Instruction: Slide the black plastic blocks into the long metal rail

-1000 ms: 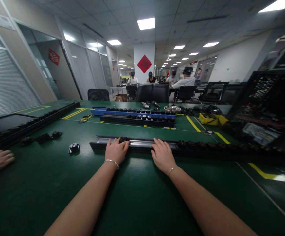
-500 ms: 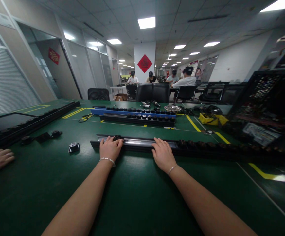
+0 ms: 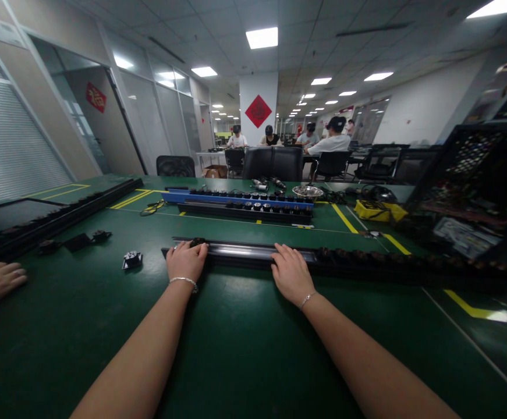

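A long black rail (image 3: pixel 244 251) with a shiny metal channel lies across the table in front of me. Near its left end, my left hand (image 3: pixel 185 262) has its fingers closed around a small black module (image 3: pixel 198 241) seated in the channel; the fingers partly hide it. Farther right, my right hand (image 3: pixel 292 273) rests on the rail, fingers stretched over the channel. Several dark modules (image 3: pixel 358 256) sit in a row along the rail's right part. To the left of the rail, a loose module (image 3: pixel 131 260) with a pale base lies on the green table (image 3: pixel 236 349).
A co-worker's hand (image 3: pixel 0 285) rests at the left edge, below another long rail (image 3: pixel 61 218). Behind my rail are a blue rail (image 3: pixel 174 196), a metal bowl (image 3: pixel 307 191) and a yellow container (image 3: pixel 378 211). Dark equipment (image 3: pixel 475 192) stands at the right.
My left hand has moved left along the rail, and the black module under its fingers has shifted left with it. My right hand has stayed in place.
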`<act>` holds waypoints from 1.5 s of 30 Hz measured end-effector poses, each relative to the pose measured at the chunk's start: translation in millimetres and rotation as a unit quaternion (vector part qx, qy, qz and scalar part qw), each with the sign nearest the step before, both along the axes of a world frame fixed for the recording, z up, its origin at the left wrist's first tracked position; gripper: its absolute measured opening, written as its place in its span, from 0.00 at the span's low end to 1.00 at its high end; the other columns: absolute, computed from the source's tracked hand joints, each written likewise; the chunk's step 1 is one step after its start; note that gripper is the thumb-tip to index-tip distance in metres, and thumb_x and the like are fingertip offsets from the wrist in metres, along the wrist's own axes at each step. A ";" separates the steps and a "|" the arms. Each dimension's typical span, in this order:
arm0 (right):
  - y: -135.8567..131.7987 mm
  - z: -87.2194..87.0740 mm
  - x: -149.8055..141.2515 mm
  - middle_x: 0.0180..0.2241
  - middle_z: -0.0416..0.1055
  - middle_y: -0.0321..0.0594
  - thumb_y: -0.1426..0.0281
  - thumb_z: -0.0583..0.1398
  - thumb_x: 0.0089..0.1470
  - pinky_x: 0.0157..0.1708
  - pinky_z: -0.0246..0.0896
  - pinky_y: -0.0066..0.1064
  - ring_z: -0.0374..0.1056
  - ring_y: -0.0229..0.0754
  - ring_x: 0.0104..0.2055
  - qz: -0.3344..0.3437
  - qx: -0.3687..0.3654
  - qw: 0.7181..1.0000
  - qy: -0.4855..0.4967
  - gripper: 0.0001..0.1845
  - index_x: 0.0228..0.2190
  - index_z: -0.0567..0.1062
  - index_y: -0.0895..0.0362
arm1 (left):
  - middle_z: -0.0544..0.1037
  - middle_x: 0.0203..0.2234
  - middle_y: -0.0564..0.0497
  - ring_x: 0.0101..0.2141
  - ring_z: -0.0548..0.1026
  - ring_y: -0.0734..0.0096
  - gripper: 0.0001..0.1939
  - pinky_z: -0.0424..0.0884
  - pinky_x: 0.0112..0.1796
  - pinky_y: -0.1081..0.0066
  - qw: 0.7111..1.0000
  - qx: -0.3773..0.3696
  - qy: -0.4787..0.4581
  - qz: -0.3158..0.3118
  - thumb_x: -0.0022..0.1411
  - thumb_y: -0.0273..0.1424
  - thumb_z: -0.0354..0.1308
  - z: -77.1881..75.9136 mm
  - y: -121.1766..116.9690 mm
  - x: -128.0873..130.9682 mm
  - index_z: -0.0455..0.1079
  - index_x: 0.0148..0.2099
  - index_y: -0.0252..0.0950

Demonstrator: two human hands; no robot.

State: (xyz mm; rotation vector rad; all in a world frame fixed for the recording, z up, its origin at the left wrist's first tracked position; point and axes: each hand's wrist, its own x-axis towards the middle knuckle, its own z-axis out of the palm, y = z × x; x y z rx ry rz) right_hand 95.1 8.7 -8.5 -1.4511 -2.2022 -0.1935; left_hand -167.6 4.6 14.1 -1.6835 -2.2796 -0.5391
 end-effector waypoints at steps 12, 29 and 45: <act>-1.5 2.6 0.0 0.57 0.61 0.43 0.70 0.50 0.56 0.60 0.42 0.43 0.53 0.46 0.60 -0.005 -0.007 1.000 -0.001 0.16 0.44 0.72 0.56 | 0.75 0.48 0.50 0.50 0.68 0.60 0.21 0.61 0.47 0.62 1.000 0.015 0.001 0.027 0.63 0.41 0.41 1.7 -0.5 -4.7 0.76 0.42 0.47; -1.2 2.3 0.1 0.57 0.61 0.43 0.70 0.50 0.56 0.60 0.42 0.43 0.53 0.46 0.60 -0.002 -0.006 1.000 0.001 0.16 0.44 0.73 0.56 | 0.73 0.50 0.48 0.51 0.67 0.58 0.20 0.60 0.48 0.57 0.997 0.017 -0.047 0.063 0.63 0.41 0.42 1.3 0.6 -14.6 0.76 0.44 0.47; -1.5 1.8 0.6 0.57 0.61 0.43 0.70 0.51 0.55 0.59 0.42 0.42 0.53 0.46 0.60 -0.005 -0.004 1.000 -0.004 0.16 0.44 0.72 0.56 | 0.69 0.51 0.41 0.51 0.66 0.49 0.28 0.63 0.47 0.53 0.985 0.034 -0.123 0.119 0.63 0.46 0.36 -4.8 2.2 -40.9 0.74 0.48 0.41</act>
